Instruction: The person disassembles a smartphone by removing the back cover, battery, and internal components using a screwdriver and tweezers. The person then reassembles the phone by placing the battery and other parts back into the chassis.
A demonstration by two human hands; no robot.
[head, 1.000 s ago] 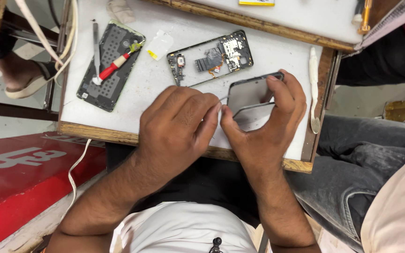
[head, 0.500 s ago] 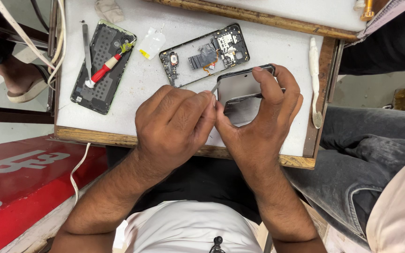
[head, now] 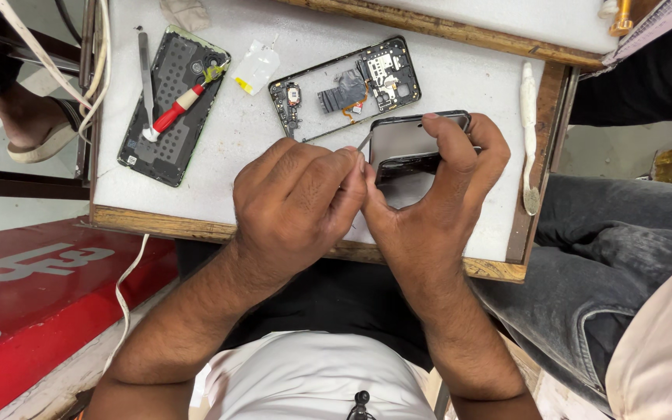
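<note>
Right hand (head: 437, 206) grips phone screen (head: 407, 144) near tray edge (head: 421, 260).

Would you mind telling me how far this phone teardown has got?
Done: the black back cover and bare phone frame with circuit parts lie apart on the white mat. In hand: the right hand holds the dark screen panel; the left hand works a thin metal tool against it. Left: separating that panel.

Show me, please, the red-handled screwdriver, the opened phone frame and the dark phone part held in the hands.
red-handled screwdriver (head: 174, 113): head view, on its red handle.
opened phone frame (head: 345, 87): head view, on its exposed middle.
dark phone part (head: 404, 140): head view, on its glossy face.
</note>
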